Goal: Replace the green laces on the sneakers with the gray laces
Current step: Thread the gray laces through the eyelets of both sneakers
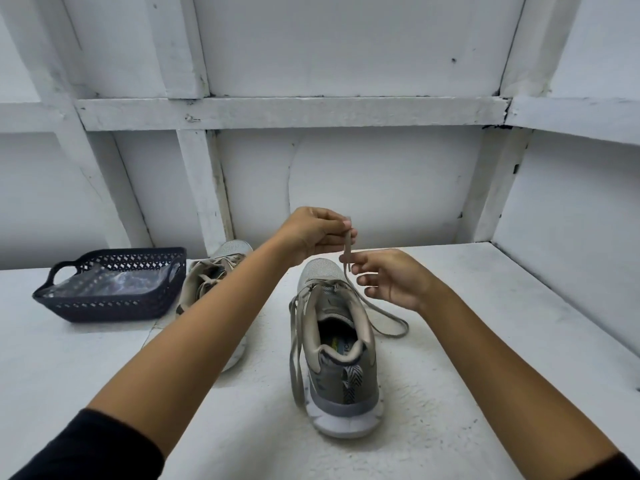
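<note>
White table [485, 306], white wall [381, 185]. Left hand [311, 233] and right hand [391, 278] both pinch 1 end of the lace [347, 244] above the near sneaker [341, 386], spare fingers loose. I'd keep it flat and untwisted before feeding the tip.

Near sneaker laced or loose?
Loose. Lace threads only the toe-end eyelets; one end hangs down the side, left hand and right hand pinch the other.

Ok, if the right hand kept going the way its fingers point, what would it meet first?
The right hand points left and pinches the lace held up by the left hand. Past that it would likely meet the left forearm, though depth is unclear.
</note>
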`<state>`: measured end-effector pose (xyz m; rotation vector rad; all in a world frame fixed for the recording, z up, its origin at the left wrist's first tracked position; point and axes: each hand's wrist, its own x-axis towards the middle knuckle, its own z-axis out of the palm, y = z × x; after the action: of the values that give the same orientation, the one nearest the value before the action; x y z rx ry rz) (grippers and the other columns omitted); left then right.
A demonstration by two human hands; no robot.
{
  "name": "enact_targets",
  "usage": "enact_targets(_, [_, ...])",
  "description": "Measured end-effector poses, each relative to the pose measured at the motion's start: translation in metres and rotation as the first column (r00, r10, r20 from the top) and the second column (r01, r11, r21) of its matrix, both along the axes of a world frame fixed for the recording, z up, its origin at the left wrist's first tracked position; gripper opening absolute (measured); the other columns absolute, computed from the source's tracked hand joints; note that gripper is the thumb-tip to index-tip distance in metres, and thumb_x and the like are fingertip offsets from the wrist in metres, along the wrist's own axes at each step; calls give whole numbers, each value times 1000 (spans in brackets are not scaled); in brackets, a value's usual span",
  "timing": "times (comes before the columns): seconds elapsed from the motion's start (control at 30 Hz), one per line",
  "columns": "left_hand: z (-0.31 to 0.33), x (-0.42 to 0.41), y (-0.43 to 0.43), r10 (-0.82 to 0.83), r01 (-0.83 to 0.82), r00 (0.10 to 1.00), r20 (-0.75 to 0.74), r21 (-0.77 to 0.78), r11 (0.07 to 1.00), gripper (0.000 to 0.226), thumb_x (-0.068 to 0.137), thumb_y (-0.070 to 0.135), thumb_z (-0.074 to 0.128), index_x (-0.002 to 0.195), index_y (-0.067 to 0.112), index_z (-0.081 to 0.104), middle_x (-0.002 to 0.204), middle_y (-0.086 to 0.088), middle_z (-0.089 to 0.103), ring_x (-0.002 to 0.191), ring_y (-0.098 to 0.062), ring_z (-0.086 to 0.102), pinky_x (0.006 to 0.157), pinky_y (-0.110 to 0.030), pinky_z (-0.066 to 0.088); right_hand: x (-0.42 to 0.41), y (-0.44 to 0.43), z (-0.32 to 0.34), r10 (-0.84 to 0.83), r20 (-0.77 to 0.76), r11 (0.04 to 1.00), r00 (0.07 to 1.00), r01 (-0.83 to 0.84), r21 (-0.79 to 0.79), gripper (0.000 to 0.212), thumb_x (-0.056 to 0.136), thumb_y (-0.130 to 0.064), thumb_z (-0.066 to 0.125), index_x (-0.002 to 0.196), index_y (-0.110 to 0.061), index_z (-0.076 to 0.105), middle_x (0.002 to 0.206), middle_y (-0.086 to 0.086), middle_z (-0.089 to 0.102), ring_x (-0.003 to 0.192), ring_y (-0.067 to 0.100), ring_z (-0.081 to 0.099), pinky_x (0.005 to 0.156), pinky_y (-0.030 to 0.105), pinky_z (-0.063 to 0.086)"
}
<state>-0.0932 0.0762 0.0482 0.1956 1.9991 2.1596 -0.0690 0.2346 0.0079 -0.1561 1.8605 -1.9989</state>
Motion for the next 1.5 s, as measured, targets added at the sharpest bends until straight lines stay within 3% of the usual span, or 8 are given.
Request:
enact_targets(0.2, [-3, -7, 8, -6, 2, 999, -45, -94, 996, 11, 89, 1, 59, 80, 7, 59, 62, -2, 70, 59, -10, 69, 73, -27, 56, -3, -6, -17, -89, -160, 995, 983, 95, 27, 14, 92, -5, 56, 89, -6, 69, 66, -1, 53, 51, 4, 47, 45, 14, 36])
enact_targets(0.3, [-7, -12, 8, 2, -39, 995, -100, -362, 931, 13, 92, 15, 58, 80, 13, 61, 73, 1, 68, 63, -9, 64, 62, -23, 50, -6, -6, -25, -174, -176, 983, 969, 180, 20, 13, 90, -7, 59, 82, -10, 69, 70, 0, 55, 56, 5, 49, 48, 14, 41])
enact_targets(0.43, [-22, -18, 0, -67, -156, 969, -239, -797, 584, 14, 91, 19, 55, 94, 11, 67, 87, -6, 64, 79, -18, 54, 66, -25, 40, -10, -11, -42, -240, -203, 967, 949, 253, 39, 15, 90, -3, 58, 84, -13, 67, 73, 6, 58, 62, 10, 53, 58, 20, 47])
enact_targets(0.6, [-42, -19, -4, -206, -34, 974, -91, -963, 266, 19, 83, 18, 57, 89, 8, 71, 85, -9, 62, 76, -21, 51, 68, -27, 41, -9, -20, -57, -323, -253, 933, 912, 352, 79, 12, 86, 1, 62, 87, -11, 60, 69, 10, 63, 53, 10, 57, 49, 16, 47])
enact_targets(0.7, [-50, -21, -3, -193, -80, 972, -135, -960, 268, 19, 82, 18, 61, 94, 9, 72, 93, -8, 69, 88, -23, 62, 73, -29, 47, -14, -23, -63, -374, -318, 890, 871, 433, 140, 7, 85, -4, 66, 84, -9, 61, 71, 7, 67, 57, 15, 60, 51, 17, 48])
enact_targets(0.83, [-56, -21, -4, -164, -166, 959, -232, -926, 339, 15, 82, 22, 64, 90, 11, 70, 95, -7, 69, 91, -21, 62, 78, -31, 49, -20, -26, -72, -382, -416, 840, 825, 498, 214, 17, 82, -10, 70, 71, -17, 59, 76, 3, 70, 77, 20, 66, 75, 34, 52])
enact_targets(1.23, [-58, -19, -6, -121, 22, 992, -30, -914, 404, 21, 80, 17, 63, 91, 2, 73, 71, -8, 61, 63, -17, 48, 60, -25, 40, -18, -27, -74, -363, -472, 797, 804, 530, 290, 16, 81, -15, 72, 69, -11, 61, 68, -3, 63, 69, 12, 58, 66, 24, 43])
enact_targets(1.5, [-76, -20, -6, -31, -58, 996, -85, -863, 503, 12, 78, 24, 69, 88, 21, 75, 96, -6, 71, 102, -26, 59, 93, -34, 47, -17, -19, -74, -308, -501, 784, 809, 513, 348, 6, 81, -15, 71, 82, -10, 74, 73, -3, 66, 71, 5, 57, 56, 4, 37])
